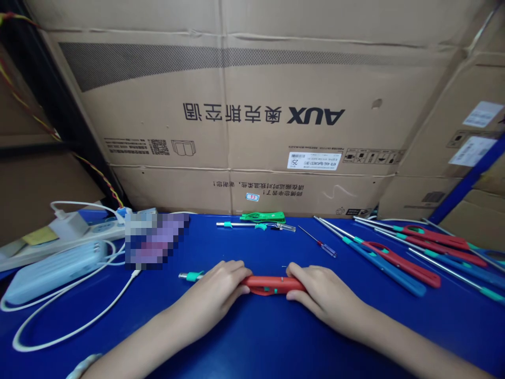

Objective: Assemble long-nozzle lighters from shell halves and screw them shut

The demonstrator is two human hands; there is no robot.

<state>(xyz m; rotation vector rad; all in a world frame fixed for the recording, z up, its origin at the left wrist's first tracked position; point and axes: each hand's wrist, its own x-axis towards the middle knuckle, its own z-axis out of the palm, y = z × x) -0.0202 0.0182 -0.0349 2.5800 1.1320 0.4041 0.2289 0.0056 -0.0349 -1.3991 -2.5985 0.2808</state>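
Note:
A red long-nosed lighter (pixel 272 284) lies across the blue table in front of me, its nozzle tip with a teal collar pointing left. My left hand (pixel 226 281) is closed around its front part and hides most of the nozzle. At the other end, my right hand (pixel 313 287) grips the red handle between thumb and fingers. Just beyond are a screwdriver (pixel 325 248) with a clear purple handle, a loose metal lighter tube (pixel 239 225) with teal parts, and a green lighter shell (pixel 264 217).
Several red and blue long lighters (pixel 398 263) lie at the right. A light-blue power bank (pixel 57 271), white cables and a power strip (pixel 106 229) occupy the left, beside a blurred-out object (pixel 155 239). A large cardboard sheet (pixel 252 142) stands behind the table.

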